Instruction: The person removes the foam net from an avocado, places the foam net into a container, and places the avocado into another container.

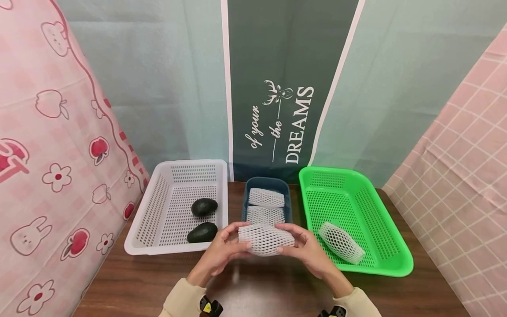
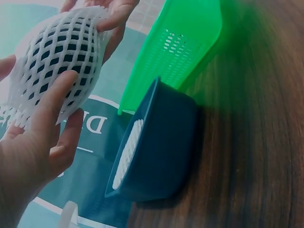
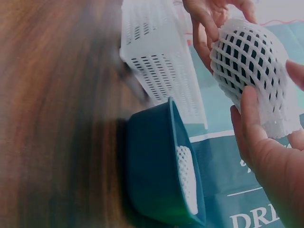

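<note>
Between my two hands is an avocado in a white foam net sleeve (image 1: 266, 240), its dark skin showing through the mesh in both wrist views. My left hand (image 1: 222, 248) grips one end with thumb and fingers, and my right hand (image 1: 308, 251) grips the other end. The sleeved fruit is held up in front of the small dark blue basket (image 2: 164, 147), where white foam net sleeves (image 1: 266, 198) lie. Two bare avocados (image 1: 204, 207) sit in the white basket (image 1: 136, 237) on the left. One sleeved avocado (image 1: 341, 242) rests in the green basket (image 1: 402, 264) on the right.
The three baskets stand side by side on a brown wooden table (image 1: 253, 290). Behind them hangs a green printed curtain (image 1: 293, 44). Pink patterned cloth (image 1: 59, 132) closes off the left, and pink checked cloth (image 1: 467, 176) the right.
</note>
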Available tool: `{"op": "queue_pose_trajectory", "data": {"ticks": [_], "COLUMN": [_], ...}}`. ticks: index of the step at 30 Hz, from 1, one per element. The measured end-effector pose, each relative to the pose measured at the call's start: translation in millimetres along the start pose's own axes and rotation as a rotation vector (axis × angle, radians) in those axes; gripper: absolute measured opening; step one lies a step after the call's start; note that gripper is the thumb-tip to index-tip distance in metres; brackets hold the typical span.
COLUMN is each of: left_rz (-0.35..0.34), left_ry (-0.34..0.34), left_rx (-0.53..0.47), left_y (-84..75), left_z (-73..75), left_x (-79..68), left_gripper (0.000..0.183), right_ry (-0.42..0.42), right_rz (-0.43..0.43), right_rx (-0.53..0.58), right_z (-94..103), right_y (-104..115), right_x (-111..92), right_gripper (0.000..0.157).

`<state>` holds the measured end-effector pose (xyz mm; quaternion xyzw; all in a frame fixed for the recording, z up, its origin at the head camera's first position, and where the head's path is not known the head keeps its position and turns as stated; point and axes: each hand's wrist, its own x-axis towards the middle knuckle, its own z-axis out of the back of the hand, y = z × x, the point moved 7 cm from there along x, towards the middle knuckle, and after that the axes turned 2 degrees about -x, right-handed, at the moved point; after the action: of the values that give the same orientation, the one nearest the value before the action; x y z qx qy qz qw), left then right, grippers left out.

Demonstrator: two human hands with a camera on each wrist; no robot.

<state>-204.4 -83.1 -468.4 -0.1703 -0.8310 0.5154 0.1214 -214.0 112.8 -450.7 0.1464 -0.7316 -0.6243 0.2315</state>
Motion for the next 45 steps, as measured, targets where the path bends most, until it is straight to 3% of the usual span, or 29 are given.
{"op": "queue_pose_trajectory", "data": {"ticks": [8, 21, 33, 45], "left_rz": [-0.002, 0.071, 0.084, 0.091], "left_ry": [0.015, -0.058, -0.073, -0.127], "left_rx": [-0.005, 0.026, 0.011, 0.003], "left_y": [9.0, 32.4, 51.0, 63.0], "left_z": [1.8, 5.7, 12.3, 17.3], "left_x": [-5.3, -17.3, -22.1, -26.1], "left_gripper": [0.054, 0.055, 0.054, 0.054], "right_ry": [-0.007, -0.05, -0.091, -0.15], "right_rz": [-0.021, -0.106, -0.192, -0.217], "right_rx": [-0.001, -0.051, -0.045, -0.011], "right_z": [-1.1, 1.3, 2.1, 4.8], "right_y": [-13, -38, -59, -80], "right_x": [-7, -21, -30, -35], "right_gripper": [0.057, 0.06, 0.06, 0.061]}}
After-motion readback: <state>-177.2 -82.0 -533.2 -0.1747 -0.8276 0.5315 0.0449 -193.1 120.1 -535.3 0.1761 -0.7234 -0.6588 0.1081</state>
